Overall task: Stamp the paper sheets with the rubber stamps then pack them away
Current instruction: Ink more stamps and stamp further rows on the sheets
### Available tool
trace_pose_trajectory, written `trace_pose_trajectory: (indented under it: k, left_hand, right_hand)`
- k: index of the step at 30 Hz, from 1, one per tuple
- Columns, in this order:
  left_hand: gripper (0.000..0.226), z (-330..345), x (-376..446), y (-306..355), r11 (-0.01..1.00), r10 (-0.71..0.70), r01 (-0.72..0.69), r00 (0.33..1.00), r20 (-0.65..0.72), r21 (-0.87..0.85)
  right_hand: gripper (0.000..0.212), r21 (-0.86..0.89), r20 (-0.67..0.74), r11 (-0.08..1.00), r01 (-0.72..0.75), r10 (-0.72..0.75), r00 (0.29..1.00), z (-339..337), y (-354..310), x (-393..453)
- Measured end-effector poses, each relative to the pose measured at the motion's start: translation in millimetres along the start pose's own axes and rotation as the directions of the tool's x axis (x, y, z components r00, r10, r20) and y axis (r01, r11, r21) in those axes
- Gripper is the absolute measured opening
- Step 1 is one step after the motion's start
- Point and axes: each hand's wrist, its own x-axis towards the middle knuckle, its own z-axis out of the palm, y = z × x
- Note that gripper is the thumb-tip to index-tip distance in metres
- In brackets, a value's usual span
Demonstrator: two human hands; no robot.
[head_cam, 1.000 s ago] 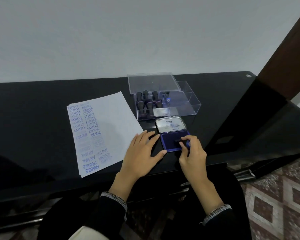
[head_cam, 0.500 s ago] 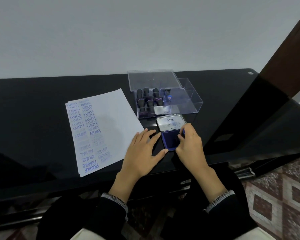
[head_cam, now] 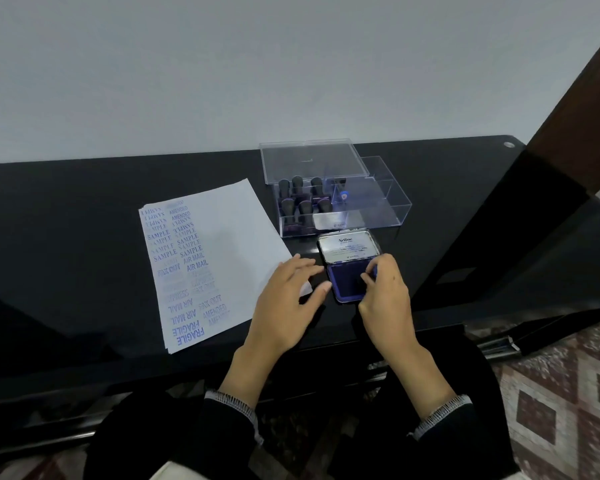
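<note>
Right hand (head_cam: 383, 299) fingers are curled round a small rubber stamp (head_cam: 369, 277), of which only a dark body and a blue edge are seen between the fingertips. It is held down on the blue ink pad (head_cam: 347, 284), or just above it; contact cannot be told. This is judged to be the inking step before another print is made. Left hand (head_cam: 291, 299) is laid flat, fingers straight and slightly spread, on the black table (head_cam: 66, 237) at the near right corner of the paper sheets (head_cam: 222, 244), with the thumb reaching toward the left edge of the pad. By this the pad and the sheets are probably steadied.

The pad's metal lid (head_cam: 349, 249) is folded back on the far side, so the ink surface is left exposed near the person. The sheets are stacked to the left of the pad, and their left part is already covered with blue prints, while the right part is left blank for more.

A clear plastic box (head_cam: 394, 211) is stood just beyond the pad, within easy reach for packing away. Its clear lid (head_cam: 309, 161) is shifted to the far left, part-covering it. In the left compartment several dark-handled stamps (head_cam: 303, 197) are kept upright in two rows. The right compartment is seen nearly bare; a small blue item near the divider cannot be identified.
</note>
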Motion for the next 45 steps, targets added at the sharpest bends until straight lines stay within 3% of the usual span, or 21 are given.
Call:
trace_pose_trajectory:
  k: [3,7,13,17,24,28,31,36,45]
  left_hand:
    - [0.018,-16.0,1.9,2.7,0.992,-0.096,0.079,0.977,-0.189,-0.096]
    - [0.016,-53.0,12.7,-13.8,0.971,-0.233,0.233,0.905,-0.356,-0.043]
    - [0.028,-116.9,30.1,-77.8,0.835,-0.485,0.550,0.741,-0.464,0.006]
    - [0.040,-139.9,39.1,-95.8,0.716,-0.633,0.697,0.630,-0.449,-0.032]
    - [0.041,-145.3,48.4,-90.1,0.690,-0.692,0.713,0.602,-0.397,-0.121]
    - [0.016,-146.1,46.8,-89.4,0.718,-0.688,0.656,0.615,-0.385,-0.234]
    - [0.013,-148.3,44.4,-92.5,0.722,-0.690,0.622,0.613,-0.385,-0.305]
    - [0.020,-142.6,35.1,-93.2,0.794,-0.601,0.573,0.688,-0.408,-0.203]
    - [0.020,-140.8,13.9,-111.5,0.874,-0.453,0.483,0.778,-0.434,-0.047]
  right_hand:
    - [0.033,-0.032,-0.029,0.999,0.002,-0.003,1.000,0.1,3.5,-5.9]
    - [0.034,0.003,0.011,0.999,-0.045,0.045,0.999,-0.2,1.8,-4.7]
    - [0.035,-0.026,0.144,0.997,-0.079,0.082,0.986,-5.7,-6.5,15.6]
    - [0.034,-0.092,0.195,0.994,-0.056,0.073,0.978,-7.9,-10.4,22.7]
    - [0.035,-0.011,0.132,0.996,-0.084,0.085,0.988,-0.2,-0.8,12.7]
    - [0.036,0.026,0.090,0.998,-0.065,0.063,0.994,1.7,-1.1,8.5]
    - [0.036,0.044,0.066,0.998,-0.043,0.040,0.997,0.1,-2.5,4.8]
    - [0.037,0.051,0.030,0.998,-0.033,0.031,0.999,0.2,-1.9,1.7]
    - [0.041,-0.050,0.228,0.994,-0.094,0.103,0.968,-5.4,-3.5,23.1]
